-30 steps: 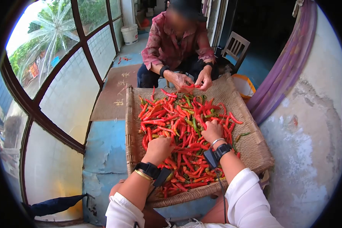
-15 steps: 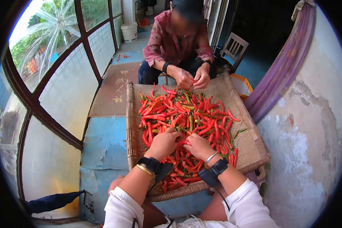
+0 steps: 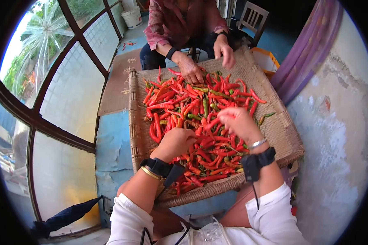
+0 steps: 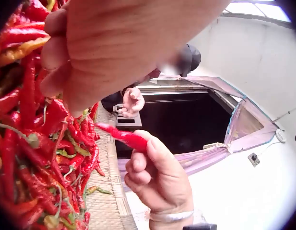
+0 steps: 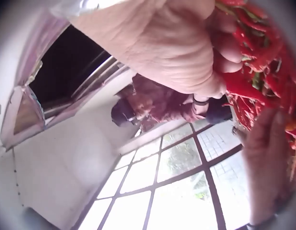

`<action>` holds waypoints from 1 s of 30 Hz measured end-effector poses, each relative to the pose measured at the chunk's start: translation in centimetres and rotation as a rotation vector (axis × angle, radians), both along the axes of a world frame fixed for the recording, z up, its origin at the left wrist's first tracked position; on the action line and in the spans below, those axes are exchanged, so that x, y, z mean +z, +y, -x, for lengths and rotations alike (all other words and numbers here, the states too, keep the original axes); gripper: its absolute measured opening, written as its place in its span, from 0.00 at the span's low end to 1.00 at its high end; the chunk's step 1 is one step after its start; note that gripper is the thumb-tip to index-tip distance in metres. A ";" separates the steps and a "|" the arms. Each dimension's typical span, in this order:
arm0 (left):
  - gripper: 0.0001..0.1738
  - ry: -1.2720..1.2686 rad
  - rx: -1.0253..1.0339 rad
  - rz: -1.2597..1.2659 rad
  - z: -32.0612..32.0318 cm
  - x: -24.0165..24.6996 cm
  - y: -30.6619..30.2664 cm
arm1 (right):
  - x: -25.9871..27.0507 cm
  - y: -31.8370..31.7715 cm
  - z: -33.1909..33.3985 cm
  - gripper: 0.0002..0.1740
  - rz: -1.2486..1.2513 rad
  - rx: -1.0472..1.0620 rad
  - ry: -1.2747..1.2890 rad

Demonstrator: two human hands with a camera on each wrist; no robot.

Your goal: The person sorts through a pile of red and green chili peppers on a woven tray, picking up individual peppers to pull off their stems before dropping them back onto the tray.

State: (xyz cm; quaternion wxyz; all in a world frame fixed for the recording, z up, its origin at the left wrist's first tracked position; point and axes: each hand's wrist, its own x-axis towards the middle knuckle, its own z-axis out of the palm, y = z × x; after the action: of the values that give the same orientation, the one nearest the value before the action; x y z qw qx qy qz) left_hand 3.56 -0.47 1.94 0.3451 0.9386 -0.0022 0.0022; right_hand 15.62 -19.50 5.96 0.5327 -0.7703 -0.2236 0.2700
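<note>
Many red chilies, with a few green ones, lie heaped on a woven tray (image 3: 288, 143). Above the heap my right hand (image 3: 243, 124) pinches a red chili (image 3: 216, 121) between thumb and fingers. In the left wrist view that chili (image 4: 131, 139) points away from the right hand's (image 4: 162, 182) fingertips. My left hand (image 3: 175, 143) is low over the near left part of the heap, fingers curled; its palm hides whether anything is between them. The right wrist view shows the left hand (image 5: 267, 163) beside the chilies.
Across the tray sits a person in a red patterned shirt (image 3: 163, 24), one hand (image 3: 189, 69) at the heap's far edge, the other raised. Windows stand left, a wall (image 3: 331, 163) and purple curtain (image 3: 310, 53) right. A chair (image 3: 252, 20) is behind.
My hands, close together half a second ago, are apart; the right has moved right and up with a chili. The other person's hands have separated, one lowering to the heap. The head view has tilted down.
</note>
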 end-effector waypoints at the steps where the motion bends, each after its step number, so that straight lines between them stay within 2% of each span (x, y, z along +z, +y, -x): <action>1: 0.10 -0.008 0.008 0.010 0.0 -0.2 0.0 | -0.9 -0.6 -1.8 0.13 -0.194 -0.039 0.097; 2: 0.10 0.002 0.004 0.007 0.0 -0.3 0.1 | -1.8 -0.9 -3.2 0.17 -0.388 -0.077 0.191; 4: 0.11 0.047 0.021 0.008 0.0 -0.3 0.0 | -0.9 -0.5 -3.3 0.26 -0.844 -0.284 0.487; 5: 0.11 0.053 0.017 0.005 0.0 -0.3 0.0 | -1.7 -0.6 -3.6 0.32 -0.864 -0.366 0.530; 6: 0.11 0.056 0.015 0.005 0.0 -0.3 -0.1 | -2.2 -0.5 -3.4 0.32 -0.863 -0.370 0.532; 8: 0.12 0.046 0.006 -0.005 -0.1 -0.5 -0.1 | -3.2 0.0 -2.7 0.32 -0.450 -0.376 0.310; 9: 0.12 0.046 0.006 -0.004 -0.2 -0.5 -0.1 | -3.9 0.4 -2.7 0.29 -0.248 -0.226 0.146; 10: 0.12 0.045 -0.005 -0.034 -0.3 -0.4 -0.1 | -4.6 0.7 -2.3 0.21 -0.054 -0.105 -0.121; 12: 0.12 0.048 -0.011 -0.064 -0.1 -0.6 -0.1 | -5.6 1.7 -1.3 0.19 0.097 0.067 -0.258; 14: 0.11 0.008 0.002 -0.071 -0.1 -0.9 -0.2 | -5.9 2.4 0.2 0.18 0.383 0.178 -0.383; 18: 0.11 -0.003 0.024 -0.064 0.0 -1.0 -0.3 | -6.0 2.6 1.6 0.15 0.679 0.208 -0.629; 19: 0.12 0.019 0.027 -0.063 0.0 -1.1 -0.3 | -5.9 2.6 1.5 0.15 0.679 0.210 -0.631; 24: 0.11 -0.021 0.053 -0.090 0.0 -0.6 -0.4 | -4.6 1.8 -0.6 0.09 0.535 0.135 -0.631; 26: 0.11 -0.012 0.089 -0.086 0.0 -0.6 -0.3 | -2.5 1.4 -1.1 0.08 0.201 0.090 -0.116; 28: 0.11 -0.015 0.086 -0.080 0.0 -0.8 -0.3 | -2.1 1.5 -1.6 0.13 -0.532 -0.218 0.316; 29: 0.11 -0.024 0.086 -0.075 0.0 -0.8 -0.3 | -2.1 1.7 -1.8 0.18 -0.580 -0.402 0.289; 30: 0.11 -0.023 0.085 -0.076 0.0 -1.0 -0.3 | -2.6 1.8 -1.8 0.18 -0.581 -0.402 0.290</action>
State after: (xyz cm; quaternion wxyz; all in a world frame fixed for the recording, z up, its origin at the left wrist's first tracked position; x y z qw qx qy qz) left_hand 3.57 -0.79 0.98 0.3088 0.9501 0.0338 0.0275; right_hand 17.42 -17.71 3.40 0.7973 -0.5695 -0.0575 0.1915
